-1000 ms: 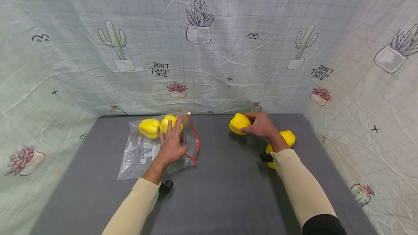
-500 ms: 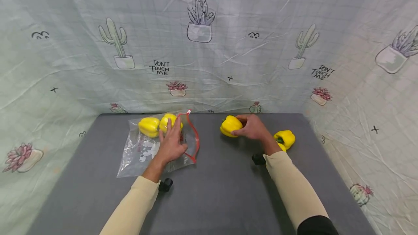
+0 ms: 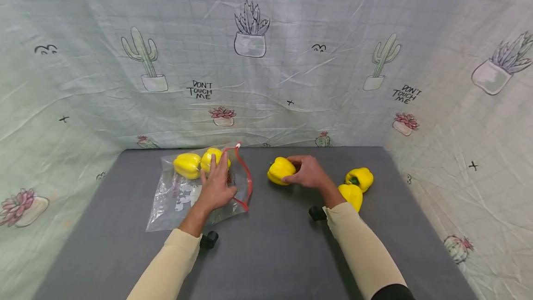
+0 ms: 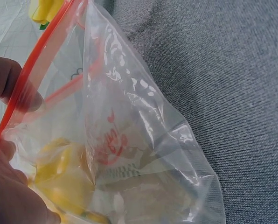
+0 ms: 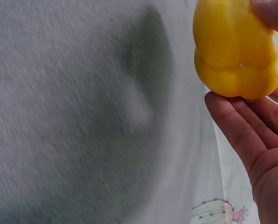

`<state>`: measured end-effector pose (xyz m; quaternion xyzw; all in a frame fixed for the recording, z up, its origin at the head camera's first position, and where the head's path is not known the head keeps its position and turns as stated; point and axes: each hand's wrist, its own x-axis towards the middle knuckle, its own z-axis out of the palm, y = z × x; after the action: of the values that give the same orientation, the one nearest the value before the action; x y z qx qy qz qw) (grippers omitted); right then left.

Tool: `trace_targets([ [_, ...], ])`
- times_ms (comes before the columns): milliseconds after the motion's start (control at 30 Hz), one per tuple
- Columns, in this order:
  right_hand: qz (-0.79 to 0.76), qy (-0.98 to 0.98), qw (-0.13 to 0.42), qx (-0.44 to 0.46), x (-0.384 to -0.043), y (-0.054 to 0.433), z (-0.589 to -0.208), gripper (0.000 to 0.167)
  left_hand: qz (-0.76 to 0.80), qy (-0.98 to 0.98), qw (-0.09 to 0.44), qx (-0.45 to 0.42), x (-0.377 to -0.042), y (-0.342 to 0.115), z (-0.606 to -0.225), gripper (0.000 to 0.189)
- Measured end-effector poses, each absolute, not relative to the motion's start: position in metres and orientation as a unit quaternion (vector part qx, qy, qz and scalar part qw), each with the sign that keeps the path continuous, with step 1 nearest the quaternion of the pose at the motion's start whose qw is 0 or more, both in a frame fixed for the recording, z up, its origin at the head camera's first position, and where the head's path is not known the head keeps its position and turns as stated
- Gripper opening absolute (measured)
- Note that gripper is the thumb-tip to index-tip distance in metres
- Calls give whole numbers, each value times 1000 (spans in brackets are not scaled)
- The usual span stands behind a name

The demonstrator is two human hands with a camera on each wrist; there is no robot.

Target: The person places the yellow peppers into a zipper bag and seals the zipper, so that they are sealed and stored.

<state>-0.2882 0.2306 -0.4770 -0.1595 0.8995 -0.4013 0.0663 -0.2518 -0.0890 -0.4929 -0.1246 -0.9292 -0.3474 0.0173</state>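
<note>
A clear plastic zip bag [image 3: 164, 209] with a red zip edge lies on the left, its mouth towards the right. Two yellow bell peppers [image 3: 187, 166] are inside it. My left hand [image 3: 216, 190] holds the bag at its mouth; in the left wrist view a digit passes behind the red zip edge [image 4: 24, 77] and its tip shows through the film. Thumb and fingertips of my right hand [image 3: 309, 172] grip another yellow bell pepper [image 3: 279, 171], to the right of the bag's mouth. In the right wrist view this pepper [image 5: 234, 51] sits between thumb and fingers.
Two more yellow bell peppers [image 3: 360, 179] lie together at the right, beside my right forearm. A grey cloth-covered table [image 3: 266, 253] is underneath. Behind and at both sides hangs a pale curtain [image 3: 266, 82] printed with cacti.
My right hand has carried its pepper leftward, nearer the bag's mouth, and the two peppers at the right are now more exposed. My left hand and the bag have stayed in place.
</note>
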Motion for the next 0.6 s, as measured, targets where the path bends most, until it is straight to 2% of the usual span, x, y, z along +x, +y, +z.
trace_targets([
  [300,-397,901,68,-158,-286,212,-482,65,-346,-930,19,-121,-253,-88,-492,104],
  [600,-388,904,73,-166,-284,197,-485,71,-350,-929,31,-120,-251,-91,-491,102],
])
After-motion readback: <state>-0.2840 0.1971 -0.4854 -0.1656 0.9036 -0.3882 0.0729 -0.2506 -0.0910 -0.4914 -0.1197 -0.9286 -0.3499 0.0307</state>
